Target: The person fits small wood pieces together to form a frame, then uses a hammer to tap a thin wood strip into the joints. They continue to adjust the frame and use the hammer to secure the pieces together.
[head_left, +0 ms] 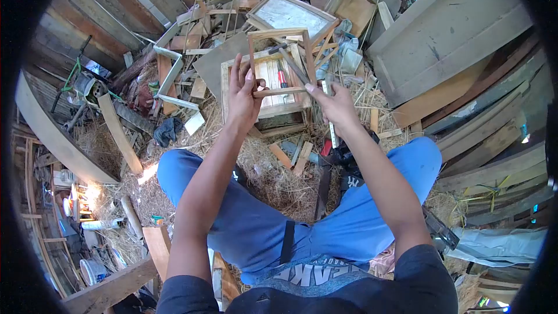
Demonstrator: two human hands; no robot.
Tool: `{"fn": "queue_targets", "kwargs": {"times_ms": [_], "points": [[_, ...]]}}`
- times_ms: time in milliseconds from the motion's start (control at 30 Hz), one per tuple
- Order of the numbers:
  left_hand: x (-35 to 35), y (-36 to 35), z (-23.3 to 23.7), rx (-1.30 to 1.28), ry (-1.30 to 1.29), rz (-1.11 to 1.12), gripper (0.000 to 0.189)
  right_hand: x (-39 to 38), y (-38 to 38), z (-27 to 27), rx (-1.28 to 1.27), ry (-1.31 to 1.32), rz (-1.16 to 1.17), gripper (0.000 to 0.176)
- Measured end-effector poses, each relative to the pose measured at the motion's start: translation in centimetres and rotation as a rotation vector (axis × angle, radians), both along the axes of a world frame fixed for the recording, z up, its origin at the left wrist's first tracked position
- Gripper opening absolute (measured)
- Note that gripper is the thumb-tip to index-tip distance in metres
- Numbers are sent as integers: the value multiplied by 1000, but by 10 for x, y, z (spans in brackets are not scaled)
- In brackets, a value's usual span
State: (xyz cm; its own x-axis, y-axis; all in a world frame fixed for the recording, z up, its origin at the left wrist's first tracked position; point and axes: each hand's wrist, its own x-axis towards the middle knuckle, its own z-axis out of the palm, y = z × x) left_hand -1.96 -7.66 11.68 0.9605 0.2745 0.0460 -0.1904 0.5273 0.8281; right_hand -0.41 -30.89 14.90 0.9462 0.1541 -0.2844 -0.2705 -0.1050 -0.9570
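Note:
A small rectangular wooden frame [278, 32] stands tilted up between my hands. My left hand [243, 96] grips its lower left corner, thumb and fingertips closed on the bottom bar. My right hand [337, 104] is closed at the lower right corner, with a thin pale strip [333, 135] running through its grasp. A hammer [295, 66] with a dark head angles down to my right thumb; I cannot tell whether that hand also holds its handle. Behind and below the frame is a box-like wooden piece [225, 84], with a red-handled tool [282, 79] on its slats.
A framed pale panel [293, 14] leans at the back among wood scraps. Large boards [453, 35] stand on the right. Straw and offcuts [301, 160] cover the ground before my knees. A dark saw-like blade [323, 192] lies between my legs; a curved plank [119, 134] is at left.

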Motion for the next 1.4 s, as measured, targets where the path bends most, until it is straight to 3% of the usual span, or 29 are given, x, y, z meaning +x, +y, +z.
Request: {"fn": "queue_targets", "kwargs": {"times_ms": [100,233,300,333,367,433,500,633,733,900,967,1000,1067,1100,1233,1300,1400], "points": [[-6,-4,3,-16,-19,-57,61,7,-3,-16,197,66,-78,37],[-8,-10,12,116,14,-83,66,18,-7,-20,185,89,-116,34],[-8,-7,14,190,60,-69,67,26,-11,-19,176,-100,-137,32],[-4,-1,12,229,95,-63,68,33,-17,-18,6,-126,-136,30],[-2,3,10,267,129,-59,70,40,-22,-16,6,-124,-134,30],[-2,7,11,215,141,-57,66,44,-27,-3,-246,-523,-92,31],[2,17,8,356,219,-105,60,43,-33,8,-256,-518,-68,36],[8,32,0,571,226,-107,56,46,-43,12,-381,-749,18,35],[2,30,12,921,31,-130,52,49,-47,9,-418,-811,53,35],[0,29,7,1026,85,-205,50,49,-46,9,-425,-845,46,35],[0,30,-2,1035,65,-174,49,45,-41,12,-451,-849,-82,31],[-1,28,-4,1026,91,-145,49,44,-38,10,-451,-850,-79,31],[-3,26,-7,1013,119,-114,48,42,-33,6,-300,-486,-224,27],[-3,27,-14,1040,121,-107,46,37,-30,6,-302,-487,-220,27],[-3,33,-48,1046,94,-77,47,4,-4,-1,-325,-372,-79,30],[-6,32,-52,994,100,-103,46,-3,11,-37,-35,-80,124,28],[-14,27,-47,948,113,-130,45,-13,27,-60,25,-54,267,28]]}}
